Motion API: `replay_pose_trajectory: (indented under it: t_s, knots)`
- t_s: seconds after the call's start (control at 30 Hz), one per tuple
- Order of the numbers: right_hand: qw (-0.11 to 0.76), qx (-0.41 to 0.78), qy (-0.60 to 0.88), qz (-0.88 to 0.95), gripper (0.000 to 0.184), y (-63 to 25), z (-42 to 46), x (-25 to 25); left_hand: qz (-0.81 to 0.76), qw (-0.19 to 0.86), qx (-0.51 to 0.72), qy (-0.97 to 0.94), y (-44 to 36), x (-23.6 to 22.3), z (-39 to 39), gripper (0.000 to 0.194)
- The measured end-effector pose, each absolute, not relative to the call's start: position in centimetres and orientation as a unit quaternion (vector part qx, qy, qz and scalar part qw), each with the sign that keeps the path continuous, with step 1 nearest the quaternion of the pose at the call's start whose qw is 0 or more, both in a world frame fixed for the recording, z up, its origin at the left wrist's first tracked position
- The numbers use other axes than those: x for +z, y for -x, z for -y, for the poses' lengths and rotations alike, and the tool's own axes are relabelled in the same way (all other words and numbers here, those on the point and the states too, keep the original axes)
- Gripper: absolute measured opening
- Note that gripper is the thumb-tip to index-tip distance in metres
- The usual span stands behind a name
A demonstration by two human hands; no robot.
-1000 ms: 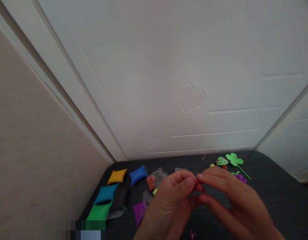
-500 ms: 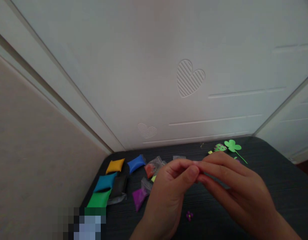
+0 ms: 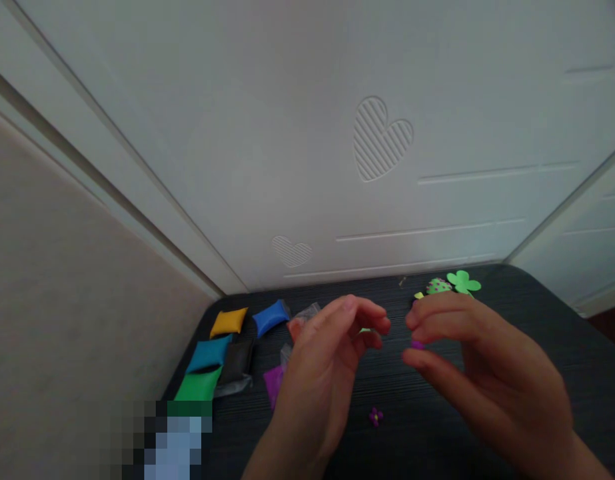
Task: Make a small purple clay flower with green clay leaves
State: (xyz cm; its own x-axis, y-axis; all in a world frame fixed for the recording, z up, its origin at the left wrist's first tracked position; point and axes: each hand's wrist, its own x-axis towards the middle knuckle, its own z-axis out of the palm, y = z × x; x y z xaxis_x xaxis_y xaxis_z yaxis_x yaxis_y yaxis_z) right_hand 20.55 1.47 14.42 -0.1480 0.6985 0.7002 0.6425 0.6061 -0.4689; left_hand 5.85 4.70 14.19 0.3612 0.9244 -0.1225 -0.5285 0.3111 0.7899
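Note:
My right hand (image 3: 492, 360) is raised over the table with its fingers bent. A small purple piece of clay (image 3: 417, 345) shows between its thumb and fingertips, mostly covered by them. Apart from it, on the left, my left hand (image 3: 327, 367) has loosely curled fingers with gaps between them, and I see nothing held there. Below and between the hands, a tiny purple flower with a yellow centre (image 3: 376, 417) lies on the dark table (image 3: 387, 383).
On the left lie soft packets: yellow (image 3: 229, 323), blue (image 3: 271, 318), teal (image 3: 208, 353), black (image 3: 237, 361), green (image 3: 198, 387) and purple (image 3: 274, 383). A green four-petalled shape (image 3: 464, 282) and a spotted green piece (image 3: 438, 286) are at the back right. A white panel (image 3: 307, 167) rises behind.
My hands, whose fingertips were touching, have come apart. The left fingers have loosened, and a purple bit now shows in my right fingertips. The view has tilted slightly downward.

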Motion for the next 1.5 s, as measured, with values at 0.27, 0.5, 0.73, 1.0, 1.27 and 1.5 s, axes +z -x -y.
replay_pose_trajectory:
  t_s: [0.27, 0.5, 0.73, 1.0, 1.27, 1.5]
  knots:
    - [0.446, -0.001, 0.457, 0.770, 0.031, -20.9, -1.1, 14.1, -0.286, 0.742, 0.500, -0.343, -5.4, 14.0, -4.9, 0.023]
    - [0.518, 0.050, 0.432, 0.736, 0.028, -20.5, -1.3, 13.6, -0.288, 0.739, 0.506, -0.340, -5.4, 14.2, -4.9, 0.022]
    - [0.502, 0.033, 0.470, 0.725, 0.034, -20.7, -0.7, 13.8, -0.284, 0.741, 0.505, -0.341, -5.4, 14.2, -5.0, 0.022]
    - [0.476, 0.053, 0.449, 0.754, 0.024, -21.1, -0.8, 14.0, -0.281, 0.740, 0.508, -0.340, -5.1, 14.0, -4.9, 0.022]
    - [0.469, 0.049, 0.435, 0.768, 0.019, -21.6, -0.4, 14.1, -0.274, 0.744, 0.509, -0.334, -5.2, 14.0, -5.0, 0.023]
    - [0.505, 0.026, 0.450, 0.736, 0.033, -21.0, -0.4, 13.8, -0.268, 0.744, 0.515, -0.331, -5.2, 13.9, -5.1, 0.022]
